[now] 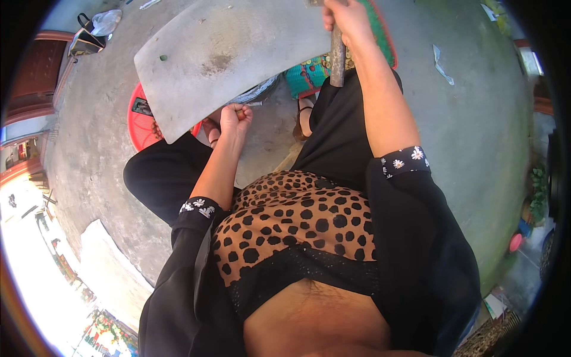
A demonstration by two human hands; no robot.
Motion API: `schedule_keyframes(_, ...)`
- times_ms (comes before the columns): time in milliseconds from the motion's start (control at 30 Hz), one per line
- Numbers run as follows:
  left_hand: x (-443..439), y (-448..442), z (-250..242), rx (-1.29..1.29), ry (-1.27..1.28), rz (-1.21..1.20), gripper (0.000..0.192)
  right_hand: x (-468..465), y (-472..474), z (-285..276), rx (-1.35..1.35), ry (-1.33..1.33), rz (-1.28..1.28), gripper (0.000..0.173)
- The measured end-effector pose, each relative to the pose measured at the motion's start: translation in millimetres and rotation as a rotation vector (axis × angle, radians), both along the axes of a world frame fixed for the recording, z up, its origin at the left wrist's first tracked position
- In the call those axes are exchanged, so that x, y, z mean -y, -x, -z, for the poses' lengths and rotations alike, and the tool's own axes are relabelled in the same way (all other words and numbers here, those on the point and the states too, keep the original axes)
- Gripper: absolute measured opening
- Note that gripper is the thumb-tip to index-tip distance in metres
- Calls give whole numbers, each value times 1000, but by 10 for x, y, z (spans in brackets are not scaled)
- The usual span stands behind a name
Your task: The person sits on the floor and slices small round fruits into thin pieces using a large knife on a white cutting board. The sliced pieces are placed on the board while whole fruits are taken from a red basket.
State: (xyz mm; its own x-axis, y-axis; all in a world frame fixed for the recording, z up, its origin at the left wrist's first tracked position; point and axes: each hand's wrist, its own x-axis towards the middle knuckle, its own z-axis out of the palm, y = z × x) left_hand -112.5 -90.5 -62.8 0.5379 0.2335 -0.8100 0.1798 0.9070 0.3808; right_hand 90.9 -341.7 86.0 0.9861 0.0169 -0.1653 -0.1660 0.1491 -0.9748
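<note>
My right hand (pixel 352 26) grips a hammer by its worn handle (pixel 337 62); only part of the hammer head (pixel 313 2) shows at the top edge. Before me lies a pale grey board (pixel 192 67) with a dark stain and crumbs on it. My left hand (pixel 236 118) is curled closed just off the board's near edge, with a small brown thing (pixel 241 115) showing between the fingers; its kind is unclear. Partly under the board's left side stands a red plastic basket (pixel 138 129) holding small brown round pieces (pixel 156 130).
A phone-like dark object (pixel 142 106) rests on the basket. At right, a green woven mat or tray (pixel 308 78) bears small round pieces. Something silvery (pixel 258 91) supports or sits under the board. A bag (pixel 87 42) stands on the concrete floor, far left.
</note>
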Motion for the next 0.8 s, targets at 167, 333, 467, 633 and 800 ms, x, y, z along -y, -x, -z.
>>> schedule_keyframes(167,26,208,-65,-73,-97,157,14,235,-21,132,13,62,8,15)
schedule_keyframes(333,-141,346,-396,-47,-203,540,15,416,209,-24,-29,75,74,15)
schedule_keyframes(467,-104,339,-979,195,-194,613,24,561,137,71,66,58,146,16)
schedule_keyframes(633,-145,-49,-1253,445,-343,595,36,544,173,91,19,79,92,15)
schedule_keyframes(800,-176,-631,-899,349,-1170,551,39,372,299,28,-53,59,-90,15)
